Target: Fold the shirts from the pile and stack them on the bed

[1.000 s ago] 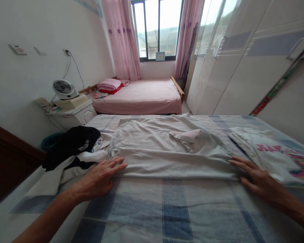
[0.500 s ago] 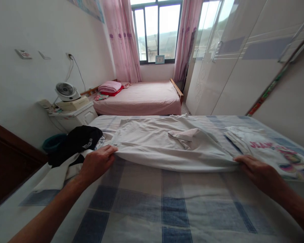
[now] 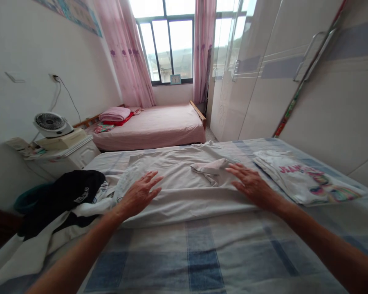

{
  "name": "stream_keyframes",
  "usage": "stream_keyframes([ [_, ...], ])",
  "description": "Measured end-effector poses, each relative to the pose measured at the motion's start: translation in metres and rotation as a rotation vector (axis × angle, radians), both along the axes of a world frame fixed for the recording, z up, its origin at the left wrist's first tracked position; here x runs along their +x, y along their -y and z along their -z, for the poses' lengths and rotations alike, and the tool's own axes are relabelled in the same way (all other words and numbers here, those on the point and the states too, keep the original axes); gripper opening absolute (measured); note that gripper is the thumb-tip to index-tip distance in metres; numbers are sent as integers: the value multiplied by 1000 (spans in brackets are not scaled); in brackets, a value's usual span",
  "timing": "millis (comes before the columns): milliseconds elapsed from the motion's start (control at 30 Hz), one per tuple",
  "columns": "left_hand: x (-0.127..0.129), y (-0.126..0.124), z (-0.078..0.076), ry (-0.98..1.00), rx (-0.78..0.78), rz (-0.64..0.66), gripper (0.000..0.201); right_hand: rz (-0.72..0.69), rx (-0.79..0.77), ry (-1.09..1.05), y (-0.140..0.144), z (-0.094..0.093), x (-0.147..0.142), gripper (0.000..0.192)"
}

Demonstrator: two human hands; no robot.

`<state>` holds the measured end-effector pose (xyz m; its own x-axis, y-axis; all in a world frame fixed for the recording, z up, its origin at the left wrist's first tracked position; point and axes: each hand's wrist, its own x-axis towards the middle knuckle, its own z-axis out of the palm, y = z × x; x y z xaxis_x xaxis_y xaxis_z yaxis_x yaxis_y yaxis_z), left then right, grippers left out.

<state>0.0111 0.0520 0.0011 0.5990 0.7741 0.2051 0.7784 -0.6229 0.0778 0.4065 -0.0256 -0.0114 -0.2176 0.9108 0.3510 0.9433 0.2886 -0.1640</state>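
Fingers (image 3: 150, 175) on both hands are spread wide, and they grip nothing. Left hand (image 3: 138, 195) is over the left end of the pale cloth (image 3: 184, 208), a bit left of the middle of the frame. Right hand (image 3: 253, 188) is over its right part, right of the middle. I can't tell if the fingertips touch the cloth or hang just above it. The cloth lies flat under and between the hands, and its long way goes from left to right across the frame. A loose flap (image 3: 211, 167) lies on top, near the frame's middle. The right hand is nearer to it, with fingertips just beside it. Farther out, a black top (image 3: 75, 185) is at the left, and a white shirt (image 3: 294, 173) is at the right. All lie on the bed (image 3: 168, 253).
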Motion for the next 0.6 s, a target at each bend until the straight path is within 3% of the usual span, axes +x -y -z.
stream_keyframes([
  [100,10,-19,33,-44,-11,-9,50,-59,-86,43,-18,23,-21,50],
  [167,-2,-27,53,-74,-34,-92,52,-5,-163,45,-22,39,-15,54],
  [233,-19,-32,61,-91,-70,-160,54,70,-204,-2,-22,45,3,54],
  [300,-30,-37,55,-124,-126,-195,55,144,-210,-105,-25,40,25,50],
  [367,-22,-42,38,-156,-176,-183,53,277,-173,-203,-36,28,46,46],
  [500,43,-52,11,-78,-81,-136,49,553,-160,-258,-75,10,78,34],
  [600,97,-57,22,35,8,-149,45,562,-255,-285,-102,14,91,27],
])
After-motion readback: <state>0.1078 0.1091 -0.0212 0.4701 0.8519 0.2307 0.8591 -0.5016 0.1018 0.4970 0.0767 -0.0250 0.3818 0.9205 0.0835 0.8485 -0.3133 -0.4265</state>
